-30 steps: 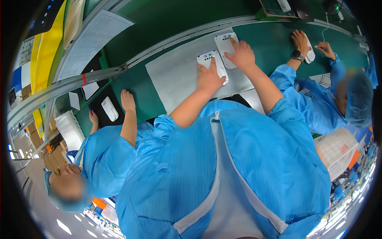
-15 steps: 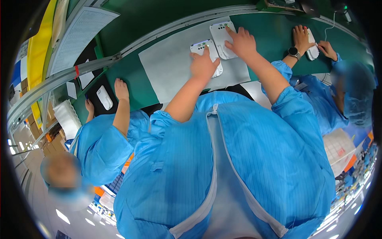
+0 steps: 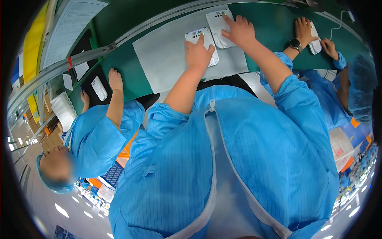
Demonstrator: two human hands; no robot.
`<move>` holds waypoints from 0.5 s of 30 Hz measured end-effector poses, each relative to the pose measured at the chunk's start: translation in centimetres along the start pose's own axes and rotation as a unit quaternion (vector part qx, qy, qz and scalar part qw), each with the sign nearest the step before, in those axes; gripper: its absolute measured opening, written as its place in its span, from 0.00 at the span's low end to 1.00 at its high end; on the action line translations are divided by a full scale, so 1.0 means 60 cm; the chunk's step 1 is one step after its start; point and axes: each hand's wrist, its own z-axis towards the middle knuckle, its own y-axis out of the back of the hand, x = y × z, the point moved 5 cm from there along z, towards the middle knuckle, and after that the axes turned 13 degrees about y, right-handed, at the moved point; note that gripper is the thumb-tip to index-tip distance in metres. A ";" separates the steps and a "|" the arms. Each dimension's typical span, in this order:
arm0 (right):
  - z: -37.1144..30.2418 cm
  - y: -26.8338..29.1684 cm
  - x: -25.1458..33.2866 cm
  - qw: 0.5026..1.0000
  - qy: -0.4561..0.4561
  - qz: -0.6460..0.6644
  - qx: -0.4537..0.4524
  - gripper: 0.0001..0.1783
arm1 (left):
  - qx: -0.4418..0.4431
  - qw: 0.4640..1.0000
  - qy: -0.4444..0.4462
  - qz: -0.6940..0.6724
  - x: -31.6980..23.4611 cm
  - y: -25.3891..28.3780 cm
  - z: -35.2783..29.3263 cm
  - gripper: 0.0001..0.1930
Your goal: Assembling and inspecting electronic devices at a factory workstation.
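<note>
My left hand (image 3: 197, 53) lies over a flat white device (image 3: 214, 59) with rounded corners, a row of small dark buttons and a green light along its far end. The index finger reaches to that far end, and the thumb points out to the right. Just right and farther away, my right hand (image 3: 240, 32) rests on a second white device (image 3: 217, 30) of the same kind. Its index fingertip touches the button row beside a green light; the other fingers are spread. Both devices lie side by side on a grey sheet (image 3: 159, 59), and my palms cover part of each.
A metal rail (image 3: 155, 26) borders the green table (image 3: 133, 75) at the back. At left, a co-worker's hand (image 3: 115, 79) is beside a white device (image 3: 99, 88) on a black mat. At right, a co-worker with a watch handles another white device (image 3: 315, 47) near a white cable (image 3: 338, 27).
The view has shifted, so the table and devices appear higher in the picture. Both my hands stay on the same two devices, index fingers still at the button rows.
</note>
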 end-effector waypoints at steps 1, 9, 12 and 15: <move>0.000 0.000 -0.001 1.000 0.000 0.000 0.001 0.34 | 0.001 1.000 0.000 0.000 -0.001 0.002 0.000 0.31; -0.001 -0.006 0.000 0.998 0.001 0.011 0.059 0.37 | 0.049 0.999 0.007 0.005 -0.004 0.003 0.004 0.31; 0.000 0.002 0.009 0.998 -0.019 0.025 0.062 0.38 | 0.009 0.999 0.017 0.037 -0.005 0.005 0.002 0.32; -0.001 0.003 0.012 0.998 -0.029 0.041 0.045 0.40 | 0.019 0.999 0.005 0.041 -0.007 0.000 0.001 0.33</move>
